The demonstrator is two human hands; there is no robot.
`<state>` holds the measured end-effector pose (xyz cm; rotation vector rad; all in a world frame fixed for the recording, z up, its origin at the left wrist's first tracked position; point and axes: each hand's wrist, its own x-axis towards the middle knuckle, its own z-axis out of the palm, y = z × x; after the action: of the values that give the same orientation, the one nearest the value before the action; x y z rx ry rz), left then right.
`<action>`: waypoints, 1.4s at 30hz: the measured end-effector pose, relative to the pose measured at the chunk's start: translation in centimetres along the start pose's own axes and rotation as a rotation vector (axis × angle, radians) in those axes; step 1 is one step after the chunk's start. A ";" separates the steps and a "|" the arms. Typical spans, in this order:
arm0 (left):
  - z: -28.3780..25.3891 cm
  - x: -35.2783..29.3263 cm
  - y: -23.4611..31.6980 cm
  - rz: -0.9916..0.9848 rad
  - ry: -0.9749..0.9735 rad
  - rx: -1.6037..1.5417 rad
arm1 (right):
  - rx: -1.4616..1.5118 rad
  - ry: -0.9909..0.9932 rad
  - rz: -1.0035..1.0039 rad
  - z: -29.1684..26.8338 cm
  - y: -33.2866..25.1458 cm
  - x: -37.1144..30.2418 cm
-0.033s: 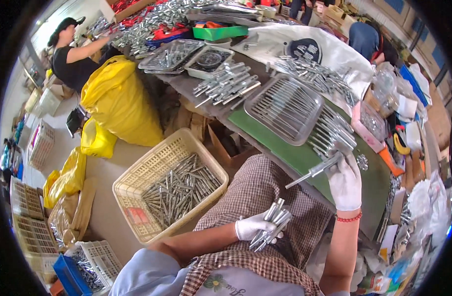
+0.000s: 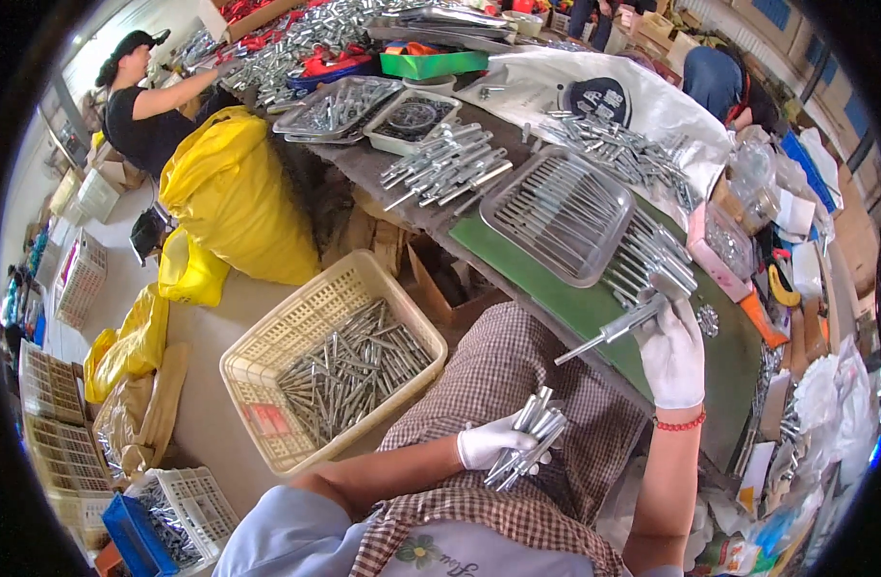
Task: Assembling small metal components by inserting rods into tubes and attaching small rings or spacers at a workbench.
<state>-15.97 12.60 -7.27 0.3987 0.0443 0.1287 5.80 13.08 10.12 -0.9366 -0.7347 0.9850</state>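
Note:
My left hand (image 2: pixel 493 444), in a white glove, is closed around a bunch of shiny metal sleeves (image 2: pixel 539 423) above my lap. My right hand (image 2: pixel 673 356), also gloved, pinches a metal rod with a thick sleeve (image 2: pixel 604 336) at its thick end; the thin end points left, past the bench's edge. Just beyond that hand, a row of similar sleeved rods (image 2: pixel 647 252) lies on the green mat (image 2: pixel 498 248). Beside the row, a clear plastic tray (image 2: pixel 535 252) holds several thin rods side by side.
A cream basket (image 2: pixel 243 370) full of metal pieces stands left of my knees. Sleeved rods (image 2: pixel 440 163) are stacked farther along the bench. Loose sleeves (image 2: pixel 614 144) lie on a white sack (image 2: pixel 517 72). A yellow sack (image 2: pixel 234 197) and a co-worker (image 2: pixel 138 106) are at the left.

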 end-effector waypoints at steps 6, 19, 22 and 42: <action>-0.9 -0.8 0.8 0.112 0.087 -0.189 | -0.134 -0.008 0.118 1.5 -0.4 0.3; -2.3 0.2 0.9 0.066 0.158 -0.170 | -0.919 0.050 0.210 1.4 8.7 -6.5; -2.1 0.1 0.4 0.051 0.092 -0.130 | -0.947 0.056 0.217 1.9 8.7 -7.2; -1.6 -0.1 -0.8 0.100 0.209 -0.102 | -1.811 0.618 -0.054 -10.7 8.5 -15.6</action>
<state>-16.05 12.43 -9.03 0.2845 0.2235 0.2699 5.88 -2.43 -3.63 -2.5598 -1.0041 -0.3635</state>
